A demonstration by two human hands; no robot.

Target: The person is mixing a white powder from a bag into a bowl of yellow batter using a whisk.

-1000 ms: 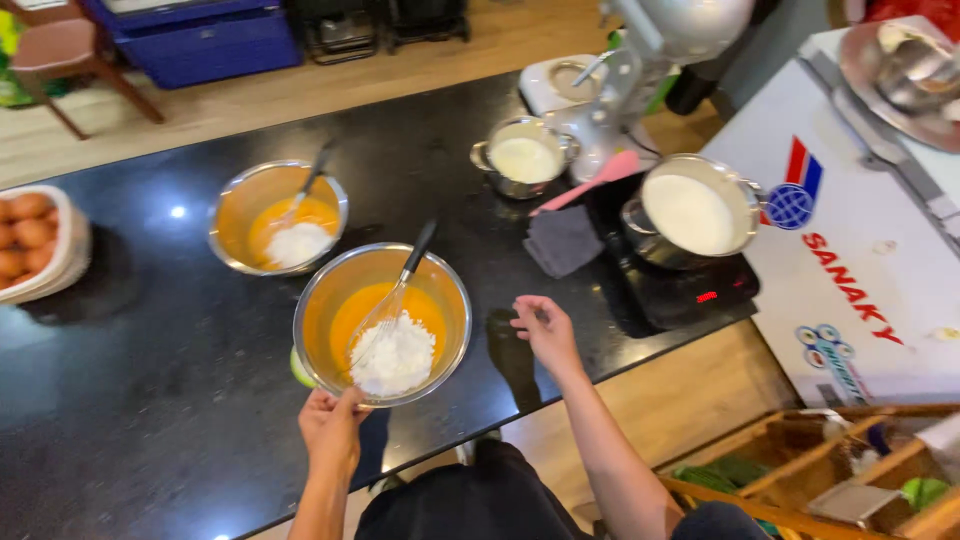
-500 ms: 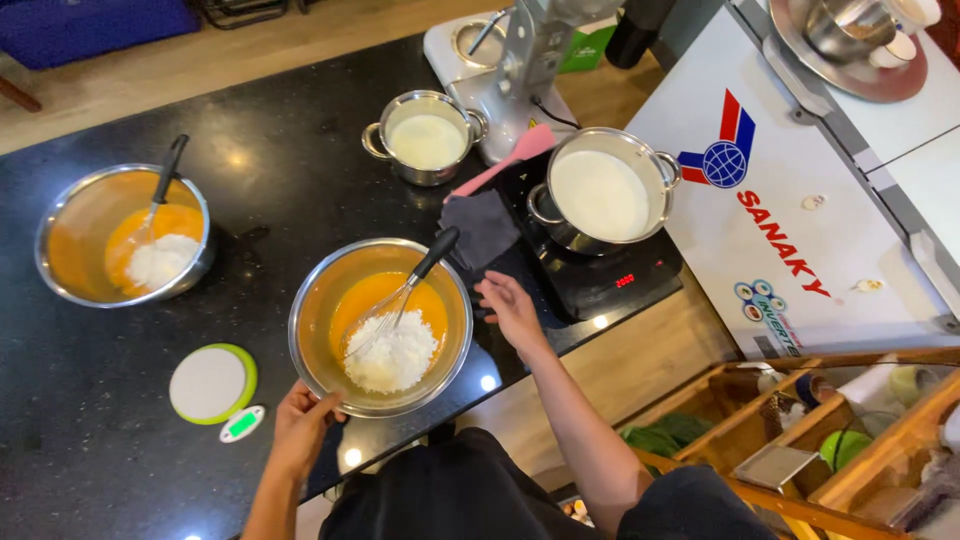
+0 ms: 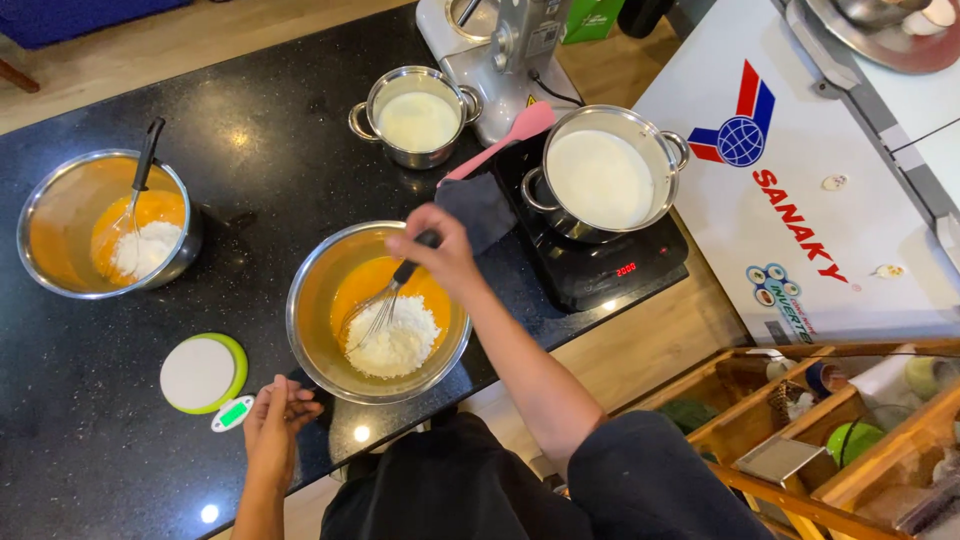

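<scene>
A steel mixing bowl (image 3: 312, 300) stands on the black counter before me, holding orange liquid and a heap of white powder (image 3: 398, 343). My right hand (image 3: 440, 252) grips the black handle of a wire whisk (image 3: 378, 307) whose wires rest in the powder. My left hand (image 3: 272, 424) lies on the counter just below and left of the bowl, fingers loosely apart, holding nothing, next to a small round green and white scale (image 3: 203, 373).
A second steel bowl (image 3: 60, 215) with orange liquid, powder and a whisk sits at the left. On a black induction hob (image 3: 610, 270) stands a pot of white liquid (image 3: 600, 178). Behind are a smaller pot (image 3: 416, 120), a pink spatula (image 3: 500, 140), a stand mixer (image 3: 510, 50) and a white chest freezer (image 3: 800, 200).
My right hand has moved from the bowl's rim onto the whisk handle and closed on it. My left hand has come off the bowl's edge. The view has shifted right.
</scene>
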